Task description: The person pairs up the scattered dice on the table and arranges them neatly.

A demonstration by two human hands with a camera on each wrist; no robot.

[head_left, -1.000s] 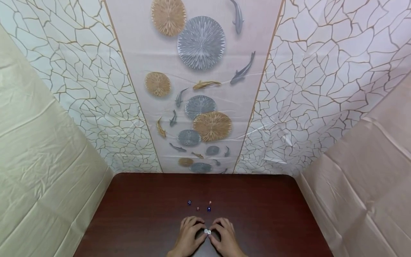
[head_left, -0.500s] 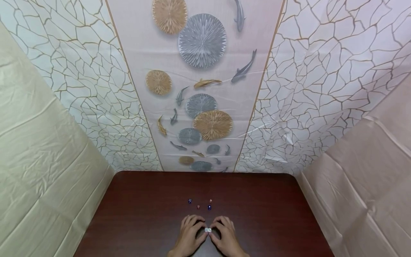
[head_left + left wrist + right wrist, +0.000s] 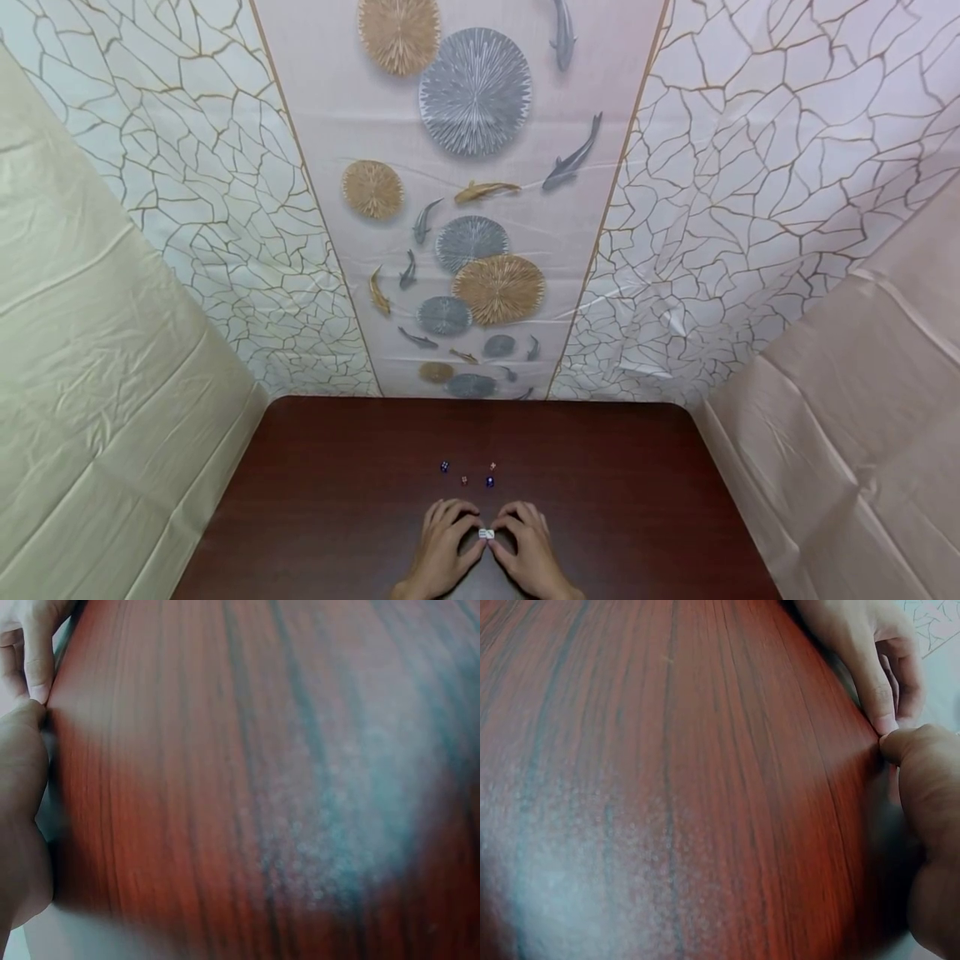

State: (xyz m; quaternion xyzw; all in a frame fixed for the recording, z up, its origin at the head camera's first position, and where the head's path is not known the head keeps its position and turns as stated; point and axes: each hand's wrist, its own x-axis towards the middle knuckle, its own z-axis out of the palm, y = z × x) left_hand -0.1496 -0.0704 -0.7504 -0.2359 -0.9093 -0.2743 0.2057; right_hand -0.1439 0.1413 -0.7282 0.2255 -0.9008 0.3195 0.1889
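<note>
In the head view, two small white dice sit side by side, touching, near the front of the table. My left hand (image 3: 442, 546) pinches the left white die (image 3: 482, 533) between thumb and forefinger. From the other side, my right hand (image 3: 528, 550) holds the right white die (image 3: 491, 534) the same way. The fingertips of both hands almost meet around the pair. In the left wrist view the thumbs come together at the left edge, and the dice are hidden. Hands also block the dice in the right wrist view.
Beyond the hands lie a left blue die (image 3: 445, 467), a red die (image 3: 464, 481), another reddish die (image 3: 492, 466) and a right blue die (image 3: 490, 482). They rest on a dark red wooden table (image 3: 337, 467). Patterned cloth (image 3: 480, 358) hangs at its far edge.
The two white dice, slightly out of line a second ago, now sit level against each other between the fingertips. The head view has tilted slightly; the coloured dice stay in place.
</note>
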